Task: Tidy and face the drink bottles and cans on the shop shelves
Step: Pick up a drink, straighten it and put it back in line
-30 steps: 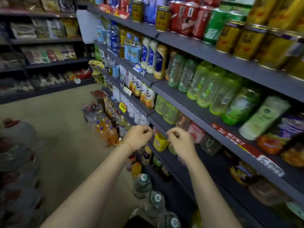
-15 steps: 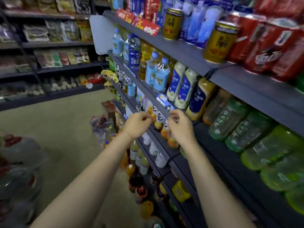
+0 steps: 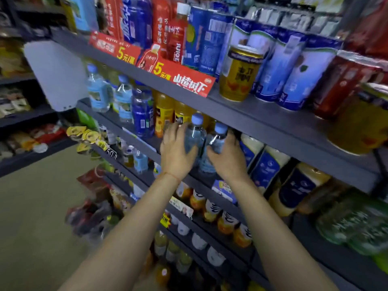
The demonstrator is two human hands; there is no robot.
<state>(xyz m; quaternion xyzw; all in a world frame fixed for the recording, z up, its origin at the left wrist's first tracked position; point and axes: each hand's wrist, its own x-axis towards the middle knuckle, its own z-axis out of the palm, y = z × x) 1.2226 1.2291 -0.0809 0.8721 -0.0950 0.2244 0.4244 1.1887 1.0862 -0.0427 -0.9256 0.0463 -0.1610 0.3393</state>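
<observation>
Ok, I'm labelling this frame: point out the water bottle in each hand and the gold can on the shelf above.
left-hand water bottle (image 3: 195, 135), head view, clear shoulder under the blue cap
right-hand water bottle (image 3: 218, 139), head view, upper body
gold can (image 3: 239, 77), head view, front label

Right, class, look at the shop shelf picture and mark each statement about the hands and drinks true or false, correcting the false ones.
1. Each hand holds a clear bottle with a blue cap. True: the left hand grips the left bottle, the right hand the right bottle.
2. The two bottles lie on the floor. False: they stand on the shelf.
3. A gold can stands on the shelf above. True.
4. The red price sign hangs on the lowest shelf. False: it is on the top shelf's edge.
</observation>
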